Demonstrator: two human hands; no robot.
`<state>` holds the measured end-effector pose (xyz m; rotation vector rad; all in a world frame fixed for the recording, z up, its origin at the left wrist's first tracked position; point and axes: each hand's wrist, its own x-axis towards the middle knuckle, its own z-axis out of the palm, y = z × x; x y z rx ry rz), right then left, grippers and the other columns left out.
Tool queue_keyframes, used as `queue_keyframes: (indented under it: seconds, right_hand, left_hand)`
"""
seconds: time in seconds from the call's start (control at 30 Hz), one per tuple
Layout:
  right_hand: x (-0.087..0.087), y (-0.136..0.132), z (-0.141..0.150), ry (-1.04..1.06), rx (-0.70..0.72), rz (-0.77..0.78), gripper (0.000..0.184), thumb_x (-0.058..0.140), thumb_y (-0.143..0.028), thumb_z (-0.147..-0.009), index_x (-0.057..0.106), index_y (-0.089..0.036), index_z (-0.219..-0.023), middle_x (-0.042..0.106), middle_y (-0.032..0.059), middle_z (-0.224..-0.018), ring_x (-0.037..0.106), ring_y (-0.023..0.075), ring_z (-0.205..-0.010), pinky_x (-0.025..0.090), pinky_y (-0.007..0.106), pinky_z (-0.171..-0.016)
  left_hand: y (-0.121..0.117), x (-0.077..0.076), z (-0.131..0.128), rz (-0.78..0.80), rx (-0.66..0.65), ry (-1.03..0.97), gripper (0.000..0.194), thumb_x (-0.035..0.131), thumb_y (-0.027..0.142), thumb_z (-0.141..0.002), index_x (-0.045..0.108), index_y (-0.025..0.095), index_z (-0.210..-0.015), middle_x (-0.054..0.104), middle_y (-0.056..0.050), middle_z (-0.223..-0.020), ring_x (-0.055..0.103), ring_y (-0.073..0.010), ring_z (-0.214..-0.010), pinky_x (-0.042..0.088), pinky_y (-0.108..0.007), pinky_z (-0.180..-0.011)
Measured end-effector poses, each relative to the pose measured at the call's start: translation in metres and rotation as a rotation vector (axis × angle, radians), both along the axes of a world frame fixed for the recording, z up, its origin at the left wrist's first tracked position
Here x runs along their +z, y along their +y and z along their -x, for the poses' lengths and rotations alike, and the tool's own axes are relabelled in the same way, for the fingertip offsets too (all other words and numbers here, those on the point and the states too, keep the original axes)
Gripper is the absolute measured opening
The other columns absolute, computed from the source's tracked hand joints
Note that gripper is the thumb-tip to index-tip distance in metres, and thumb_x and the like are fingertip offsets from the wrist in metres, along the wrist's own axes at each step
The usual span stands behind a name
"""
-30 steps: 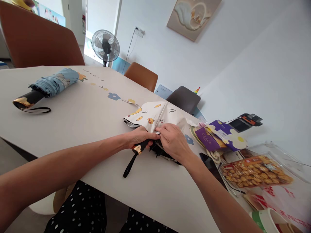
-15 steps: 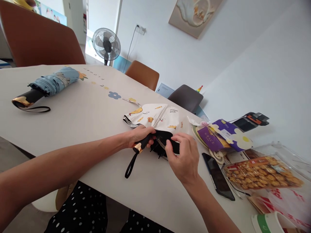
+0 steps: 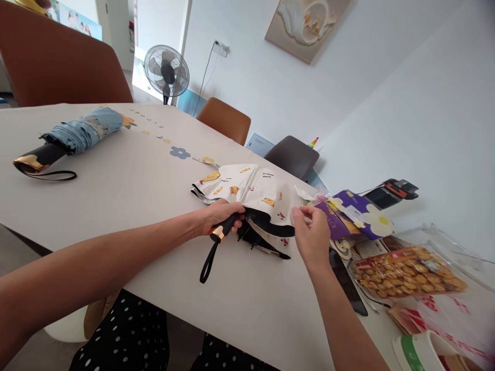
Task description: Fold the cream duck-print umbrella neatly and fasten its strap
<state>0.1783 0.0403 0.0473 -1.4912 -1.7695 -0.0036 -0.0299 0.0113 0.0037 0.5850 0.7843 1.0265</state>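
A white umbrella (image 3: 253, 185) printed with yellow ducks lies loosely folded on the table, its black lining showing along the near edge. My left hand (image 3: 223, 216) is closed around the upper part of its black handle, just below the canopy. The handle's gold end and a black wrist strap (image 3: 209, 264) point towards me. At the canopy's right side, my right hand (image 3: 312, 232) pinches the fabric edge between thumb and fingers. Black inner cloth and the ribs hang below the pinched flap.
A rolled blue umbrella (image 3: 83, 133) lies at the left of the table (image 3: 154, 198). On the right are a purple box (image 3: 359, 211), a phone (image 3: 350, 283), a pack of cookies (image 3: 410, 270) and a white-and-green cup (image 3: 415, 353). Chairs and a fan (image 3: 166, 72) stand beyond.
My right hand has moved right and slightly up, from the black inner folds to the canopy's edge, and a flap has spread out to the right. My left hand keeps its grip.
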Motion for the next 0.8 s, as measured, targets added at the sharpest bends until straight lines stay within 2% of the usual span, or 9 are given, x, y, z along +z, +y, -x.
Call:
queue_keyframes:
  seconds: [0.07, 0.13, 0.2, 0.27, 0.4, 0.5, 0.57, 0.7, 0.8]
  right_hand:
    - [-0.001, 0.01, -0.008, 0.239, -0.021, 0.229, 0.035, 0.054, -0.048, -0.075, 0.058, -0.015, -0.085, 0.063, 0.0088, -0.085, 0.058, 0.0218, -0.077, 0.047, 0.032, -0.063]
    - [-0.003, 0.014, -0.011, 0.428, 0.025, 0.439, 0.038, 0.056, -0.051, -0.072, 0.06, -0.015, -0.082, 0.064, 0.007, -0.078, 0.058, 0.02, -0.068, 0.048, 0.029, -0.052]
    - [-0.007, 0.014, -0.012, 0.556, 0.092, 0.587, 0.039, 0.057, -0.052, -0.07, 0.062, -0.016, -0.085, 0.064, 0.0062, -0.074, 0.057, 0.019, -0.061, 0.046, 0.027, -0.043]
    - [-0.008, 0.012, -0.011, 0.632, 0.142, 0.668, 0.04, 0.059, -0.052, -0.07, 0.064, -0.016, -0.088, 0.065, 0.006, -0.073, 0.057, 0.0185, -0.057, 0.045, 0.027, -0.039]
    - [-0.001, 0.005, -0.009, 0.659, 0.268, 0.745, 0.039, 0.062, -0.048, -0.07, 0.065, -0.014, -0.089, 0.066, 0.0069, -0.074, 0.058, 0.0183, -0.055, 0.047, 0.028, -0.038]
    - [0.005, -0.004, -0.004, 0.733, 0.47, 0.757, 0.038, 0.06, -0.044, -0.073, 0.062, -0.016, -0.098, 0.067, 0.0076, -0.088, 0.063, 0.0207, -0.067, 0.053, 0.03, -0.047]
    - [0.004, -0.011, 0.003, 0.775, 0.533, 0.773, 0.037, 0.059, -0.044, -0.075, 0.059, -0.017, -0.1, 0.067, 0.0086, -0.091, 0.065, 0.0217, -0.074, 0.054, 0.031, -0.052]
    - [-0.009, -0.019, 0.018, 0.722, 0.426, 0.821, 0.038, 0.065, -0.039, -0.071, 0.058, -0.015, -0.099, 0.066, 0.0078, -0.075, 0.063, 0.0186, -0.06, 0.051, 0.026, -0.042]
    - [-0.014, -0.015, 0.024, 0.75, 0.301, 0.724, 0.029, 0.068, -0.031, -0.066, 0.06, -0.014, -0.087, 0.065, 0.0063, -0.07, 0.06, 0.0158, -0.053, 0.048, 0.023, -0.038]
  left_hand:
    - [-0.001, 0.0, 0.001, -0.005, -0.006, 0.007, 0.014, 0.055, 0.013, -0.072, 0.049, 0.01, -0.059, 0.049, -0.002, -0.059, 0.046, -0.0066, -0.044, 0.037, -0.019, -0.035]
    - [-0.001, 0.0, 0.001, -0.009, -0.007, 0.011, 0.014, 0.056, 0.013, -0.071, 0.049, 0.01, -0.059, 0.05, -0.002, -0.059, 0.046, -0.0065, -0.044, 0.037, -0.018, -0.035]
    - [-0.002, 0.0, 0.001, -0.013, -0.011, 0.019, 0.014, 0.057, 0.012, -0.071, 0.05, 0.01, -0.059, 0.05, -0.002, -0.059, 0.045, -0.0063, -0.045, 0.037, -0.018, -0.036]
    - [-0.002, 0.001, 0.001, -0.016, -0.022, 0.038, 0.013, 0.057, 0.012, -0.07, 0.05, 0.01, -0.059, 0.05, -0.002, -0.057, 0.045, -0.0064, -0.045, 0.037, -0.018, -0.036]
    - [-0.003, 0.002, 0.001, -0.026, -0.022, 0.03, 0.012, 0.056, 0.011, -0.07, 0.051, 0.01, -0.059, 0.049, -0.002, -0.056, 0.045, -0.0068, -0.045, 0.037, -0.018, -0.036]
    - [-0.004, 0.004, 0.001, -0.011, -0.012, 0.02, 0.013, 0.055, 0.011, -0.07, 0.049, 0.011, -0.058, 0.049, -0.002, -0.054, 0.045, -0.0066, -0.044, 0.037, -0.017, -0.036]
    - [-0.005, 0.005, 0.001, 0.001, -0.026, 0.039, 0.015, 0.055, 0.012, -0.071, 0.049, 0.011, -0.057, 0.047, -0.001, -0.051, 0.044, -0.0064, -0.043, 0.036, -0.017, -0.036]
    - [-0.004, 0.004, 0.002, -0.012, -0.044, 0.061, 0.014, 0.054, 0.015, -0.072, 0.049, 0.012, -0.06, 0.048, -0.001, -0.049, 0.043, -0.0068, -0.041, 0.036, -0.017, -0.036]
    - [-0.003, 0.004, 0.002, -0.013, -0.015, 0.023, 0.013, 0.055, 0.013, -0.071, 0.048, 0.012, -0.06, 0.049, -0.001, -0.051, 0.045, -0.0071, -0.043, 0.037, -0.018, -0.037]
